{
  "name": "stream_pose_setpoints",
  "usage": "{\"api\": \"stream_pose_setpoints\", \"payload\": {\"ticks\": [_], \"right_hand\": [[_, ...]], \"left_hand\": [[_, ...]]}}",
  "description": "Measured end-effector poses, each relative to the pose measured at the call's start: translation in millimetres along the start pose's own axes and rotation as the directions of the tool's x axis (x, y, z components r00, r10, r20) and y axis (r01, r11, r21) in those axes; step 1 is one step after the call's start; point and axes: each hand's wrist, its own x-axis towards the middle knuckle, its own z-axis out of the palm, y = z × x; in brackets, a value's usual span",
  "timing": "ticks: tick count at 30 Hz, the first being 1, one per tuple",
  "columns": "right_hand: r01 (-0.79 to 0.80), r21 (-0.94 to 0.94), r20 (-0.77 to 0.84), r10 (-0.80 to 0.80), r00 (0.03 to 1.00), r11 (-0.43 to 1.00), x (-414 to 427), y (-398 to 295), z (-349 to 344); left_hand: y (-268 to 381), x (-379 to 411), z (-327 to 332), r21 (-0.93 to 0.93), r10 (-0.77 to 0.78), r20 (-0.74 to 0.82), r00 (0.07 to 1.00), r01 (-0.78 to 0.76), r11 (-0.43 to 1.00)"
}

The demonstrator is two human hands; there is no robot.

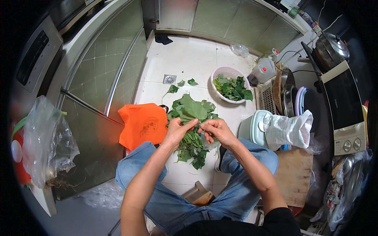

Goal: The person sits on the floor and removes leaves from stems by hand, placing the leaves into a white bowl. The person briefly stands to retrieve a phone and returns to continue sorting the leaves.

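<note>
Between my knees lies a heap of leafy greens (192,144) with long stems on the tiled floor. Above it, my left hand (180,129) pinches a large green leaf (193,109) near its base between thumb and fingers. Close beside, my right hand (215,131) has its thumb and forefinger together at the leaf's stem, its other fingers curled. Clear plastic shows under my right hand. A pink plastic basket (215,91) farther off at the right holds more leaves and stems. Several loose leaves (173,88) lie beyond the heap.
An orange bag (143,126) rests by my left knee, against the cabinets (91,65). On the right stand a lidded bin (251,126) with a white plastic bag (288,129), plastic jugs (265,69) and stacked basins. A wooden board (292,177) lies beside my right knee; a floor drain (169,79) is ahead.
</note>
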Motion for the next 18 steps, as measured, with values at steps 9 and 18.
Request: {"api": "stream_pose_setpoints", "payload": {"ticks": [9,18], "right_hand": [[-0.009,0.186,-0.107,0.029,0.994,0.982,15.3,10.1,-22.0],[-0.052,0.311,-0.160,0.106,0.981,0.949,19.6,23.9,-35.3]], "left_hand": [[-4.3,13.8,2.6,-0.161,-0.129,0.007,0.992,0.128,0.979],[-7.2,31.3,4.7,-0.042,-0.070,-0.082,0.994,0.067,0.997]]}}
